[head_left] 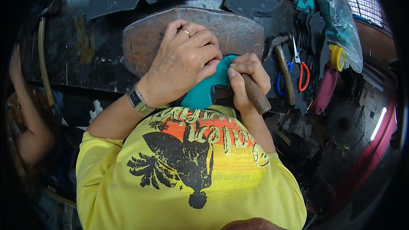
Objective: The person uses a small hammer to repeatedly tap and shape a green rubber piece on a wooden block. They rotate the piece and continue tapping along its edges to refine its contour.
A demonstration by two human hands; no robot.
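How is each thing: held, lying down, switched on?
Curved teal sheet piece: held.
Left hand: closed on the teal piece.
Thick brown wooden-handled tool: gripped.
Right hand: closed around the tool.
Wooden-handled metal hammer: lying down.
Red-and-blue-handled metal scissors: lying down.
White light tube: lit.

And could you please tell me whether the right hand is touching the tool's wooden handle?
Touching. The head view shows the right hand gripping the wooden handle between thumb and fingers, its blunt end sticking out.
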